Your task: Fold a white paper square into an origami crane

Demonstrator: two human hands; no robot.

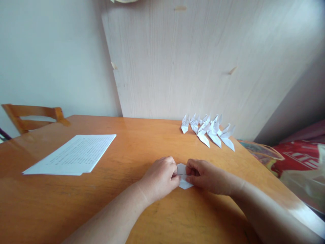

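A small piece of folded white paper (184, 184) lies on the wooden table (142, 145), between my two hands. My left hand (162, 178) is closed on its left edge, thumb and curled fingers pressed together. On the opposite edge my right hand (207, 176) pinches the paper, its fingers curled in. A horizontal line crosses the middle of the paper, and its side corners are hidden under my fingers. Beyond my right hand stand several folded paper cranes (203, 137), grouped close together, some with print on them.
A stack of printed sheets (73, 154) rests on the left of the table. Behind the far left corner stands a wooden chair (38, 112). A pale panel (162, 61) rises at the table's back edge. Red and clear plastic bags (299, 159) sit past the right edge.
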